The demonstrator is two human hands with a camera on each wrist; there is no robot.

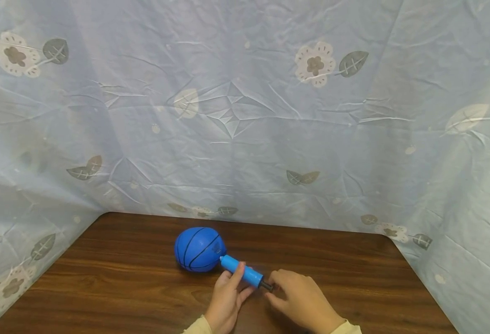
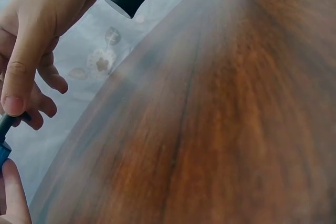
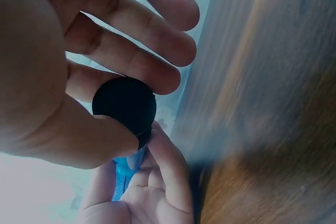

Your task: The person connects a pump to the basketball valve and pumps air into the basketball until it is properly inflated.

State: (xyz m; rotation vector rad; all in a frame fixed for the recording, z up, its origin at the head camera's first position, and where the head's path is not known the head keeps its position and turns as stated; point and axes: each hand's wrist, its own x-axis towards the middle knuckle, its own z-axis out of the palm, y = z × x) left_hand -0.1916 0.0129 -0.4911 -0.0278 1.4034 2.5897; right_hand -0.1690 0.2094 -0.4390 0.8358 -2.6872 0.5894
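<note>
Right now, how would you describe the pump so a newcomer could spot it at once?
On the brown wooden table, find the blue ball. The pump points at it, held by the left hand, its black handle in the right hand. Unlike the rounded, black-lined ball, it is a slim, lighter-blue tube.

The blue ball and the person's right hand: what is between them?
In the head view, the blue pump, held by the left hand, is between the ball and the right hand.

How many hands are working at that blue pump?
2: the left hand grips the blue pump barrel beside the ball; the right hand holds its black handle.
</note>
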